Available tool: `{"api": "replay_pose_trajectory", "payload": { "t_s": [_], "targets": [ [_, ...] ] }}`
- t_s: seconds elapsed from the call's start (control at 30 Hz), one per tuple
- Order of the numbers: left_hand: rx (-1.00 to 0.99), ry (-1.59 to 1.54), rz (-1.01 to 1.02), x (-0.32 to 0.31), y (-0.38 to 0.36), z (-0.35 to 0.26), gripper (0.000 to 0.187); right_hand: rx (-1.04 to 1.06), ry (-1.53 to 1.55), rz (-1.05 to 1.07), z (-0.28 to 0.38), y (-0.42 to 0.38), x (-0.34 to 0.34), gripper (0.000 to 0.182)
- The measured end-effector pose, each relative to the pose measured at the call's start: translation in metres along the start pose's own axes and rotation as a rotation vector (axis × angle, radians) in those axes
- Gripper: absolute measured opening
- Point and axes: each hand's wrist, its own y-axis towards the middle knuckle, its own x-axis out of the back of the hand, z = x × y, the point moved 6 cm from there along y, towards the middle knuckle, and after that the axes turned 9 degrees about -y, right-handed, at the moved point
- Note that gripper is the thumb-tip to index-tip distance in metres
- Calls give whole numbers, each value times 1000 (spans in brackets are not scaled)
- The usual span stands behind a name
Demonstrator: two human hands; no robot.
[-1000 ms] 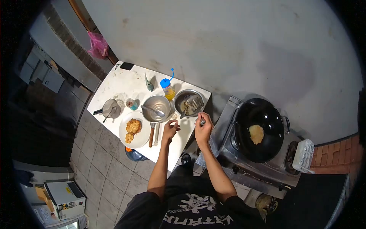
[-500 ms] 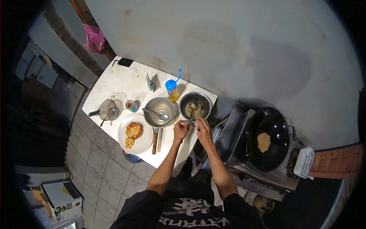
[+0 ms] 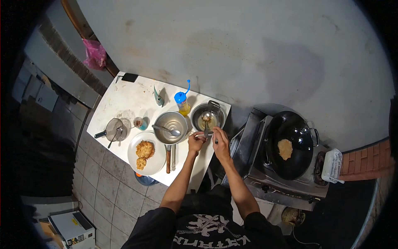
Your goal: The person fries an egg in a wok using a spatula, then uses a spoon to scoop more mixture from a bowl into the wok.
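Note:
My left hand (image 3: 195, 142) is closed on the handle of a metal spoon (image 3: 206, 118), whose bowl is over the metal bowl (image 3: 193, 123) at the table's right end. In my right hand (image 3: 221, 143) is a slotted turner (image 3: 214, 107), its head at the far side of that bowl. A pale mixture (image 3: 212, 123) lies in the bottom of the bowl. Just left stands a saucepan (image 3: 163, 120) with a wooden handle and another spoon (image 3: 175, 133) resting in it. A white plate (image 3: 158, 163) holds browned fried patties (image 3: 144, 150).
To the right, a black wok (image 3: 290, 168) on the stove holds one pale patty (image 3: 285, 149). On the white table (image 3: 134, 91) are a blue-capped oil bottle (image 3: 181, 99), a small jar (image 3: 140, 123), a strainer (image 3: 115, 129) and a phone (image 3: 129, 77). A white container (image 3: 332, 166) sits beyond the wok.
The spoon and turner have shifted in the bowl; the spoon's bowl now shows clean and shiny, and the turner is turned edge-on more. The camera view has shifted slightly.

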Motion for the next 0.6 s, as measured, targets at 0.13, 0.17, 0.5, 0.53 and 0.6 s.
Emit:
{"api": "replay_pose_trajectory", "payload": {
  "t_s": [0.13, 0.17, 0.5, 0.53, 0.6],
  "targets": [
    [-51, 83, -11, 10, 3, 2, 33, -235, 59, -307, 20, 1, 31, 15],
    [-91, 102, -18, 14, 3, 2, 33, -239, 58, -309, 25, 1, 33, 15],
    [-335, 295, -220, 31, 2, -19, 48, -346, 371, -675, 111, 10, 204, 15],
    [-288, 251, -204, 31, 1, -21, 50, -364, 385, -709, 112, 7, 226, 15],
    [-307, 220, -180, 21, -11, -36, 53, -335, 334, -752, 106, -5, 270, 15]
  ]
}}
